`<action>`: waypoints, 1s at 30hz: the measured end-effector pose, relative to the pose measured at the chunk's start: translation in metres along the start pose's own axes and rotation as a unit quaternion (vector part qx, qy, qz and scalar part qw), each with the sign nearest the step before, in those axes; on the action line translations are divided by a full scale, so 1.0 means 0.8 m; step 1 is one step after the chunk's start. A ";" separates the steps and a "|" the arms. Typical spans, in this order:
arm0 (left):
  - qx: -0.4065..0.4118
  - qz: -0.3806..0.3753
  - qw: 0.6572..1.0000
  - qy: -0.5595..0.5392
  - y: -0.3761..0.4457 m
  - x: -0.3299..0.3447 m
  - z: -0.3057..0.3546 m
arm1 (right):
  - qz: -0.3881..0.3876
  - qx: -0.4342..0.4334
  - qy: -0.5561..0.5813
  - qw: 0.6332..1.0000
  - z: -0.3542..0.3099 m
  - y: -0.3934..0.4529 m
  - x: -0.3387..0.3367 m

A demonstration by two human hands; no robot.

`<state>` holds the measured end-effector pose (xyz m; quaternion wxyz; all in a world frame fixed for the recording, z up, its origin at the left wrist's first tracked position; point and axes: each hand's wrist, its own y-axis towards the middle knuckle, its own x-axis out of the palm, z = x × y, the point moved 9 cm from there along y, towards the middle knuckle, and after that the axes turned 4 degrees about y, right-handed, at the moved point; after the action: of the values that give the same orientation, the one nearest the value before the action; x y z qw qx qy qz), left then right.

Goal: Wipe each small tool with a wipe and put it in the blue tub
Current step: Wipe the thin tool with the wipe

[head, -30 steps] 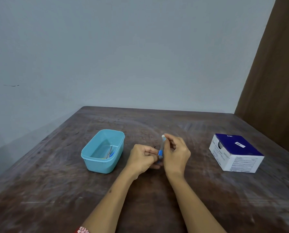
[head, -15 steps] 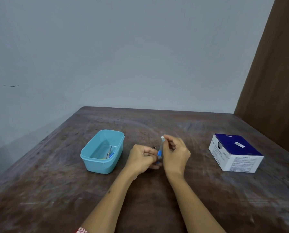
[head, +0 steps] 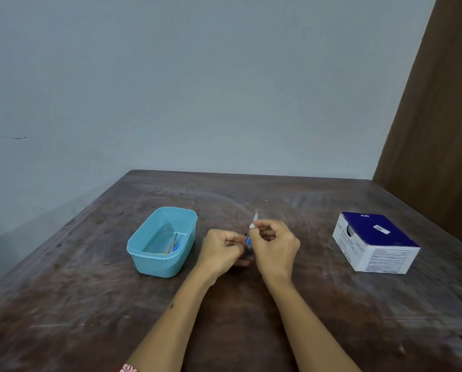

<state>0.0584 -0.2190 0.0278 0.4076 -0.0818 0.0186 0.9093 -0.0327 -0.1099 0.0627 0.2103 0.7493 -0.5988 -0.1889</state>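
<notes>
dark wooden desk (head: 251,331) carrying all items. white-and-navy box (head: 374,242), well to the right of the blue tub (head: 146,260), unlabelled use. blue tub, left of both hands, already holds small metal scissors (head: 173,244) and something blue; part of the task appears done. left hand (head: 221,252) and right hand (head: 274,245), just right of the tub, close together, each pinching one small tool (head: 248,240) with a blue body and pale tip; wiping seemingly under way, any wipe indistinguishable.

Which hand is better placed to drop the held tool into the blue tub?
Left hand: it lies nearer the blue tub, with bare table between. The right hand would cross over.
</notes>
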 end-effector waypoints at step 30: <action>-0.011 0.029 0.986 -0.166 0.012 -0.007 -0.010 | -0.118 -0.029 -0.027 0.992 -0.006 -0.012 0.029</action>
<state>0.0558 -0.2304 0.0204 0.3775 0.0668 -0.0569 0.9218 -0.0172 -0.1301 0.0609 0.1917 0.8030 -0.5060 -0.2500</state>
